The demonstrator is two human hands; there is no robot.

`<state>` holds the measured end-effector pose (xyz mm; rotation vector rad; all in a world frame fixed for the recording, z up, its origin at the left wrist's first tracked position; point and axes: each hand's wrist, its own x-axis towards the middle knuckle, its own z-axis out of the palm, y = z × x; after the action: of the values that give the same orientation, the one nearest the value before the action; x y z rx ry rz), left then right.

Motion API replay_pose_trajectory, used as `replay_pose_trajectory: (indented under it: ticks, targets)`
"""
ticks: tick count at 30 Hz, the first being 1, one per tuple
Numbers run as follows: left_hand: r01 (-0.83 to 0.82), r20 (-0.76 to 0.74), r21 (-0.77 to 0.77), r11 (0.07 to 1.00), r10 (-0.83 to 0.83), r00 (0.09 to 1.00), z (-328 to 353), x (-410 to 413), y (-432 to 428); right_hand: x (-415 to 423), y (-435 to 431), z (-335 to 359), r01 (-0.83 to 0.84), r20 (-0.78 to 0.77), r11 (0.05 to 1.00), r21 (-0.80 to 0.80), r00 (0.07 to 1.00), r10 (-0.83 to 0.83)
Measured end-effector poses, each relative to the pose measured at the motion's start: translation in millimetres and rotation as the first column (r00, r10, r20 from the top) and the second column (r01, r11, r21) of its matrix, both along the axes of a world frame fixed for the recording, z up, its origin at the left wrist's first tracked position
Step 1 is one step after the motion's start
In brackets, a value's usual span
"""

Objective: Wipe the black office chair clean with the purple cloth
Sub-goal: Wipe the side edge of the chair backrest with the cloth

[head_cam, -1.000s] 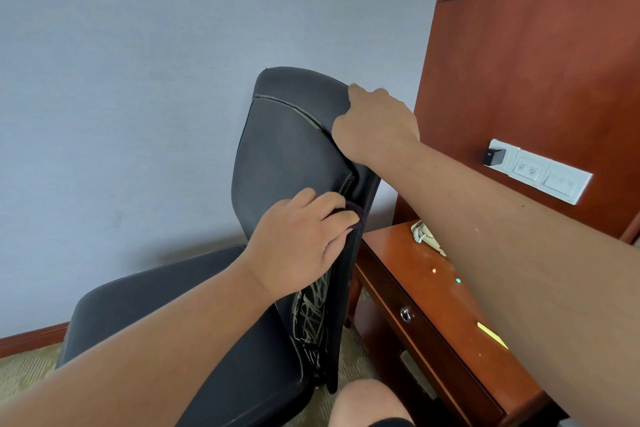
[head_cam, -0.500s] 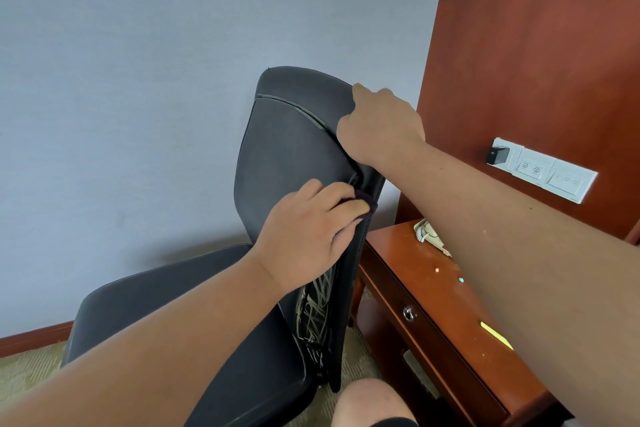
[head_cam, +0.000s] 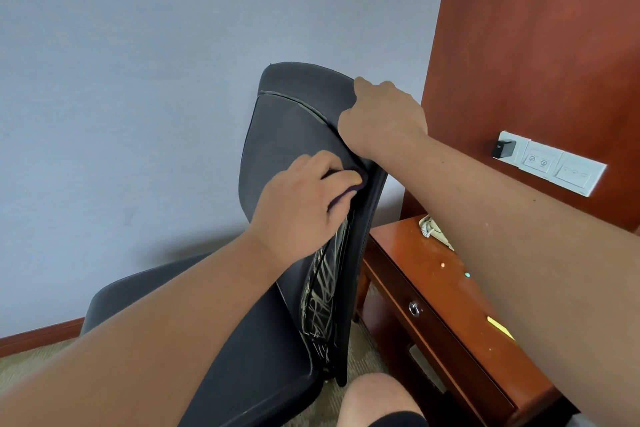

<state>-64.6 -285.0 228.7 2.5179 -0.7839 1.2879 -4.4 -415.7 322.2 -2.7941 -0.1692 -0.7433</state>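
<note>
At six o'clock a bare knee [head_cam: 374,399] is cut off by the lower edge; above it stands the black office chair [head_cam: 287,135], its base hidden; at the centre the left hand [head_cam: 301,208] curls over the purple cloth [head_cam: 349,191], pressing it to the backrest's right edge, so only slivers of cloth show between the fingers. At one o'clock of that hand the right hand [head_cam: 382,121] clasps the backrest's top corner, fingertips hidden behind it; at four o'clock the right forearm covers much of a wooden desk [head_cam: 415,263], a coiled phone cord [head_cam: 429,227] half showing; farther, at three o'clock, a wall switch panel [head_cam: 561,168].
</note>
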Motion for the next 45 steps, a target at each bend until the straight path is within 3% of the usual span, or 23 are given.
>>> replay_pose_trajectory:
  ticks: [7, 15, 24, 32, 38, 45]
  targets:
    - [-0.024, -0.045, 0.123, 0.992, 0.03, 0.999, -32.8, 1.4, 13.5, 0.3, -1.4, -1.2, -0.005, 0.001, 1.0, 0.007, 1.0, 0.005]
    - [-0.048, -0.114, 0.237, 0.97, 0.077, 0.991, -15.4, -12.4, 10.2, -2.7, -1.0, 0.2, 0.007, -0.003, 1.0, 0.0, 1.0, -0.007]
    - [-0.105, -0.162, 0.008, 0.994, 0.105, 0.981, -23.0, -19.0, -6.3, -4.1, 0.0, -0.7, 0.013, -0.004, 1.0, 0.007, 1.0, -0.013]
    - [-0.184, -0.103, 0.236, 0.954, 0.213, 0.972, -39.4, -20.6, -4.3, -4.9, 1.1, 0.8, 0.006, -0.01, 1.0, 0.009, 1.0, -0.005]
    - [-0.227, -0.09, 0.157, 0.961, 0.243, 0.966, -26.7, -23.0, -10.8, -7.0, 0.8, 1.5, -0.004, -0.012, 1.0, 0.024, 1.0, 0.005]
    - [-0.308, -0.075, 0.22, 0.926, 0.331, 0.941, -29.5, -21.3, -21.1, -4.9, -2.3, -0.6, -0.018, 0.0, 0.999, 0.03, 1.0, 0.018]
